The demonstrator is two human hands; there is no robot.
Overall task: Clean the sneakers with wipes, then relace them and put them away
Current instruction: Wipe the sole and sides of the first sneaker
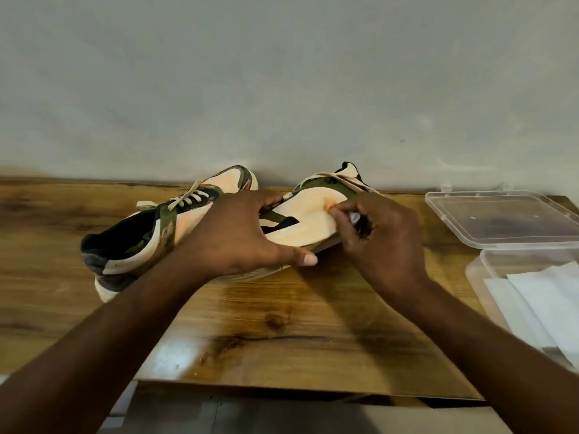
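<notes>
- Left sneaker (138,242): stands on the wooden table (282,324), heel toward the viewer, toe toward the wall. Its lace (188,195) is threaded through the eyelets. Brown soiling shows on the green side strap. Judged not yet cleaned.
- Left hand (247,236): spread wide over the near side of the second sneaker (307,220), thumb along the sole edge and fingers reaching over the upper. It steadies the shoe and grips nothing else.
- Second sneaker: tipped on its side at table centre, just beside the first and touching or nearly touching it. A pale side panel faces up. Its lace appears to be in place near the collar, though detail is blurred.
- Right hand (376,233): fingers curled and bunched, tips pressed on the pale panel. A small white scrap shows inside the curl, probably a wipe (354,218); too little is visible to be certain.
- Clear container (488,270): at the right table edge, holding white sheets (539,302), presumably the wipe supply. Its lid (501,217) lies separately behind it, near the wall.
- Progress, as a judgement: cleaning is in hand on the second sneaker; the first awaits attention. Both shoes appear laced, so unlacing, relacing and putting away all seem outstanding.
</notes>
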